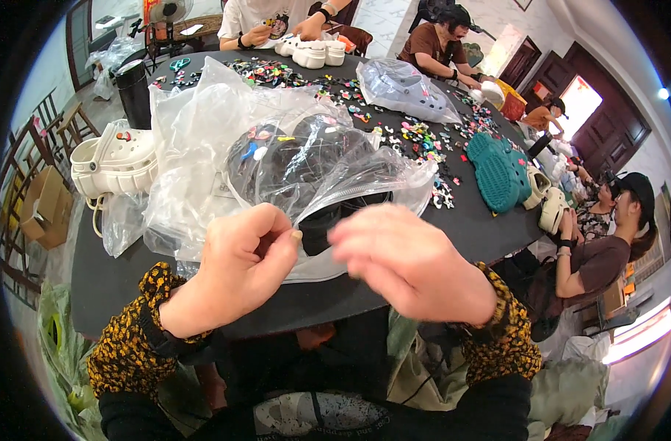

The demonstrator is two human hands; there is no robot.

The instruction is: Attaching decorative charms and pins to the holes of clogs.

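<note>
Pinching the clear bag [415, 182] of black clogs [275, 176] by its edge, left hand [229, 257] is probably steadying the opening; right hand [416, 261] is a blur, can't tell its grip.

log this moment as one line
left hand: pinching clear bag at opening | right hand: blurred, fingers loosely extended | black clogs: inside bag

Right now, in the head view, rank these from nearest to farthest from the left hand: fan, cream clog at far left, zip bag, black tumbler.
From the left hand:
1. Zip bag: right at its fingertips.
2. Cream clog: on the table's left side.
3. Black tumbler: behind that clog.
4. Fan: beyond the table, upper left.
</note>
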